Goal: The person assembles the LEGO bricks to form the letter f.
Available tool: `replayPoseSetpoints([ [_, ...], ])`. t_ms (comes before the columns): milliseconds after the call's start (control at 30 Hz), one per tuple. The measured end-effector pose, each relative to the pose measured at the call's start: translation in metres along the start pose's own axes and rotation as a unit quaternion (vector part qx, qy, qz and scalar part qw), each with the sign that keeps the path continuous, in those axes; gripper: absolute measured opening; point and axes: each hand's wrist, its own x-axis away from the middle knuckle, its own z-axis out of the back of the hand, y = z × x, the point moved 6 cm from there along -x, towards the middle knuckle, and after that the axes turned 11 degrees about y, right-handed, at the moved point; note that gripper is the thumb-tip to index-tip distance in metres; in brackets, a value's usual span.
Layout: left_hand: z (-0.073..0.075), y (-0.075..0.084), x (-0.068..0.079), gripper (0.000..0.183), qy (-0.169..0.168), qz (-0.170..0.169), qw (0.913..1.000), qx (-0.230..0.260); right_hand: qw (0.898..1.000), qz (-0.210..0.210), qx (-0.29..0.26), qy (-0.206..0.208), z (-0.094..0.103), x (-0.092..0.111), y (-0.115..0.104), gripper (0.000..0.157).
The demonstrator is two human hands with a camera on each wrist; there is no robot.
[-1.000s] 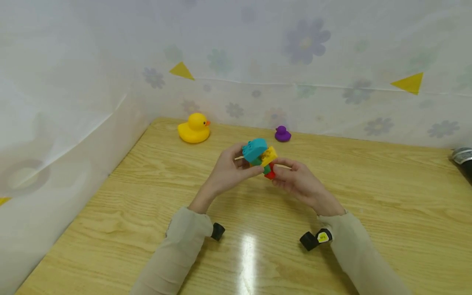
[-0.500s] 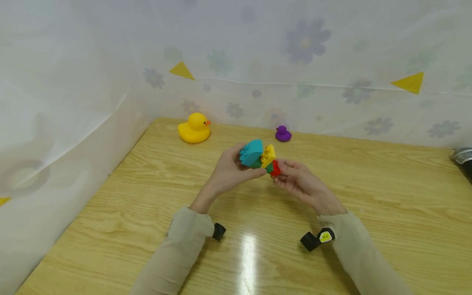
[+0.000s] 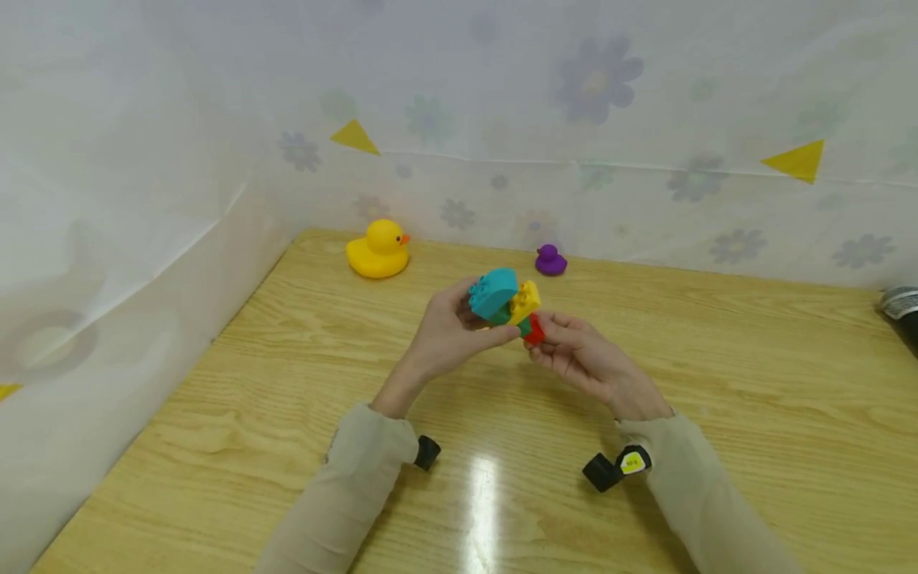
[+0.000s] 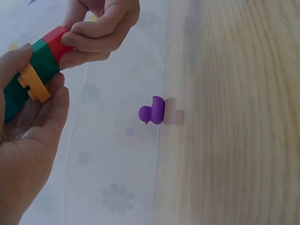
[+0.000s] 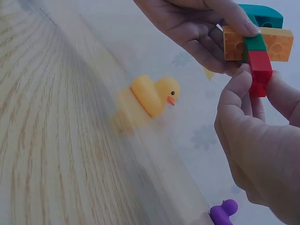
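Note:
Both hands hold one small build of toy building blocks above the table. My left hand [image 3: 450, 335] grips its left part, thumb along the near side. That part has a turquoise curved block [image 3: 493, 293], a yellow block [image 3: 525, 301] and a green block [image 4: 44, 60]. At the right end, a red block [image 5: 260, 70] is pinched between the thumb and fingers of my right hand [image 3: 584, 359]. In the right wrist view the red block touches the green one, and the yellow block lies crosswise. The fingers behind the build are partly hidden.
A yellow rubber duck [image 3: 378, 250] sits at the table's back left. A smaller purple duck [image 3: 550, 261] stands near the back edge, behind the hands. At the far right lies a black object with a silver mesh head [image 3: 900, 307]. A white flowered sheet [image 3: 502, 96] hangs behind the wooden table [image 3: 251, 414].
The block build has been tilted back and forth between the hands, and its red end now sits slightly farther right than a second ago. Both arms stay nearly in place.

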Motion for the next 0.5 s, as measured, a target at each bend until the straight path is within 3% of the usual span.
replayPoseSetpoints([
  [500, 0.0042, 0.0023, -0.0007, 0.051, 0.014, 0.019, 0.9997, 0.008, 0.999, 0.009, 0.012, 0.037, -0.0012, 0.0017, -0.0028, 0.025],
])
